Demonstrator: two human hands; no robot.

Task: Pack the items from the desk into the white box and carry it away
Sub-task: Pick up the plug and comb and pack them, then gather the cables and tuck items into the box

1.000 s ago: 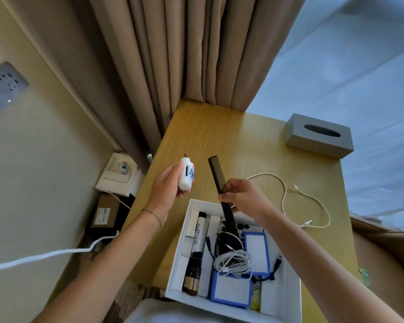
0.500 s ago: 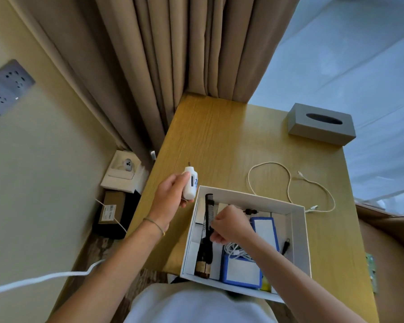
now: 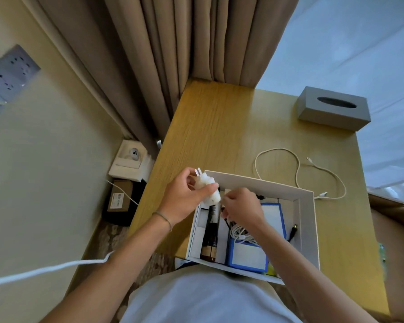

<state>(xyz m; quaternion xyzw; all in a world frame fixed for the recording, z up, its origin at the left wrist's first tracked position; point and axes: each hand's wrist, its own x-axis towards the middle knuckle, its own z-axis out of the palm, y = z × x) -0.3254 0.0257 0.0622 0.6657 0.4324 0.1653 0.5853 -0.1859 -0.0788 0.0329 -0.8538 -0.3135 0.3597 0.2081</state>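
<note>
On the worktop (image 3: 219, 127) we see a grey tissue box (image 3: 332, 108) at the far corner and a loose white cable (image 3: 297, 170) just beyond the white box (image 3: 309, 229). Our left hand (image 3: 184, 199) grips the white charger (image 3: 208, 187) over the box's far-left corner, prongs pointing up-left, long axis diagonal. Our right hand (image 3: 241, 207) reaches inside, fingers curled; we cannot tell what it holds.

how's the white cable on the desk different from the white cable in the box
The white cable on the desk lies spread out in loose, open loops with both its ends free; the white cable in the box is wound into a tight bundle. The desk cable sits alone on bare wood outside the white box; the boxed cable is packed among other items, partly under the right hand. Both are thin and white.
</note>
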